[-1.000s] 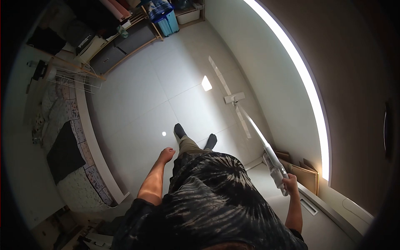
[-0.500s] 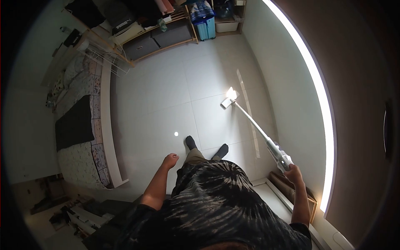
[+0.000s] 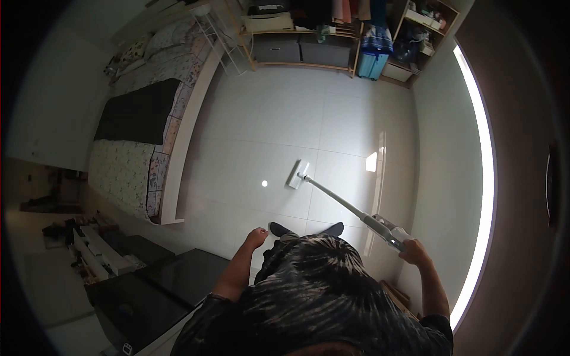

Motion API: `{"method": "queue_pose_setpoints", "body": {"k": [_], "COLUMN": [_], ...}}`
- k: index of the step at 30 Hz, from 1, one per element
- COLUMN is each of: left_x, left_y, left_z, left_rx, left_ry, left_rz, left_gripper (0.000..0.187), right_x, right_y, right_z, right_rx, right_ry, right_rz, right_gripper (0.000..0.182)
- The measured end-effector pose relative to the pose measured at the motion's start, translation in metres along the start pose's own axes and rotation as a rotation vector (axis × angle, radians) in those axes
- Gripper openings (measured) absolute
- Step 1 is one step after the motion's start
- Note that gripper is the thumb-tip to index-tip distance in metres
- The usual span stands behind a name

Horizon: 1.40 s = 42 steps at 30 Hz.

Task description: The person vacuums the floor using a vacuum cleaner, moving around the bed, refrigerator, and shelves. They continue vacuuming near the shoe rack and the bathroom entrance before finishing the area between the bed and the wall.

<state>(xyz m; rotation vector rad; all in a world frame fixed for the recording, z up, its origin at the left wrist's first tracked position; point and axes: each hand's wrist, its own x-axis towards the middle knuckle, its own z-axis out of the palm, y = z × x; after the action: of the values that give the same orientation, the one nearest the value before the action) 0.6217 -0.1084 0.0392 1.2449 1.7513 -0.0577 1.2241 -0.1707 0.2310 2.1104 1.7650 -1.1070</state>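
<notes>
Since half a second before, the vacuum's floor head [image 3: 297, 174] had swung left across the tiled floor [image 3: 279, 118] — now ahead of my feet rather than off to the right. My right hand [image 3: 412, 252] was clenched round the stick vacuum [image 3: 380, 225] at its handle; my left hand [image 3: 257, 237] hung loosely curled, holding nothing — the bed [image 3: 139, 136] lay to the left.

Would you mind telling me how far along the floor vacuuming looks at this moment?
Done: cannot be told; the white tiled floor shows no visible dirt or cleaned track. In hand: the right hand grips the white cordless stick vacuum, its flat floor head resting on tiles in front of the feet. The left hand hangs free. Left: possibly the stretch toward the wooden shelving and beside the patterned bed.
</notes>
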Motion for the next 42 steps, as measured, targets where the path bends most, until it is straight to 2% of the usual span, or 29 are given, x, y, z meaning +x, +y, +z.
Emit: {"method": "queue_pose_setpoints", "body": {"k": [4,6,9,14,19,21,23,25,27,29,32,35,38,39,41,42], "left_x": [-0.017,-0.028,-0.045,-0.081,-0.113,-0.124,-0.127,-0.132,-0.138,-0.155,-0.162,-0.167,-0.148,-0.15,-0.155,-0.147], "left_y": [-0.059,-0.092,-0.14,-0.22,-0.281,-0.3,-0.315,-0.317,-0.315,-0.287,-0.279,-0.266,-0.292,-0.284,-0.269,-0.275], "left_z": [-0.027,-0.04,-0.058,-0.078,-0.064,-0.043,-0.018,0.009,0.029,0.018,0.018,-0.015,-0.024,-0.045,-0.098,-0.102], "left_rx": [-0.12,-0.158,-0.236,-0.398,-0.506,-0.559,-0.711,-0.929,-0.908,-1.017,-1.127,-1.197,-1.12,-1.308,-1.488,-1.511], "left_ry": [0.057,0.079,0.113,0.205,0.323,0.33,0.442,0.501,0.479,0.473,0.473,0.487,0.618,0.755,0.806,0.827], "left_rz": [-0.075,-0.112,-0.166,-0.326,-0.379,-0.42,-0.44,-0.524,-0.555,-0.641,-0.7,-0.809,-0.77,-0.755,-0.812,-0.811], "left_gripper": [0.047,0.047,0.047,0.046,0.041,0.04,0.039,0.039,0.04,0.039,0.041,0.043,0.044,0.043,0.044,0.044], "right_x": [0.042,0.061,0.089,0.132,0.167,0.188,0.199,0.214,0.233,0.246,0.265,0.284,0.292,0.295,0.289,0.286], "right_y": [-0.081,-0.126,-0.192,-0.29,-0.405,-0.447,-0.499,-0.54,-0.583,-0.63,-0.693,-0.754,-0.813,-0.829,-0.859,-0.875], "right_z": [-0.003,-0.002,0.001,-0.002,-0.01,-0.007,-0.006,0.002,0.014,0.029,0.057,0.087,0.116,0.125,0.146,0.155], "right_rx": [-0.133,-0.222,-0.418,-0.52,-0.646,-0.725,-0.749,-0.785,-0.793,-0.839,-0.848,-0.873,-0.891,-0.9,-0.914,-0.898], "right_ry": [-0.038,-0.129,-0.121,-0.124,-0.151,-0.183,-0.26,-0.277,-0.26,-0.291,-0.361,-0.361,-0.416,-0.446,-0.442,-0.421], "right_rz": [-0.118,-0.131,-0.246,-0.396,-0.461,-0.542,-0.582,-0.631,-0.716,-0.752,-0.81,-0.871,-0.945,-0.964,-0.954,-1.001], "right_gripper": [0.031,0.03,0.03,0.033,0.032,0.032,0.032,0.031,0.03,0.032,0.034,0.037,0.036,0.036,0.037,0.037]}}
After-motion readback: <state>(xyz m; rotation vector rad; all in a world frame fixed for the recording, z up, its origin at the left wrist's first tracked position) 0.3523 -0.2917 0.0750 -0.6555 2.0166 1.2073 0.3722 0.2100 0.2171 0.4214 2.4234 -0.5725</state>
